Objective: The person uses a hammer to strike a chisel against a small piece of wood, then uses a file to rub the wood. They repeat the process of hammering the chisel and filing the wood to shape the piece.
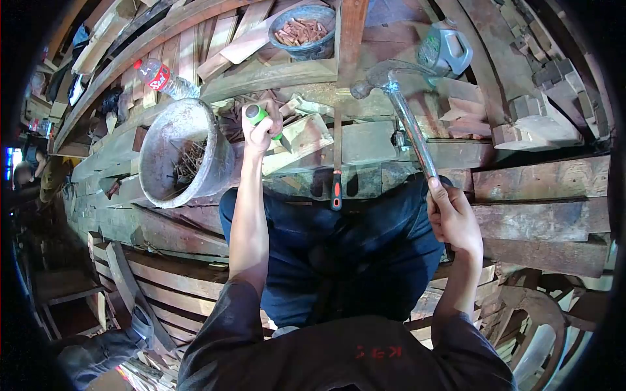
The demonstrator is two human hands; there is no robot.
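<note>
My left hand (259, 127) is wrapped round the green handle of a chisel (259, 116), whose blade slants down to a light wood block (305, 138). The block lies on the bench in front of me. In my right hand (451, 214) is the lower end of a claw hammer's handle (413, 127). The hammer head (378, 77) is raised away from the chisel, up and to the right. Between my hands lies a file (337, 189) with a red and black handle, pointing away from me.
A worn bucket (217, 140) holding nails stands left of my left hand. Behind are a plastic bottle (166, 79), a basin (305, 51) of wood pieces and a blue-grey jug (446, 49). Wood offcuts (548, 124) are piled right. Another person's leg (107, 348) shows lower left.
</note>
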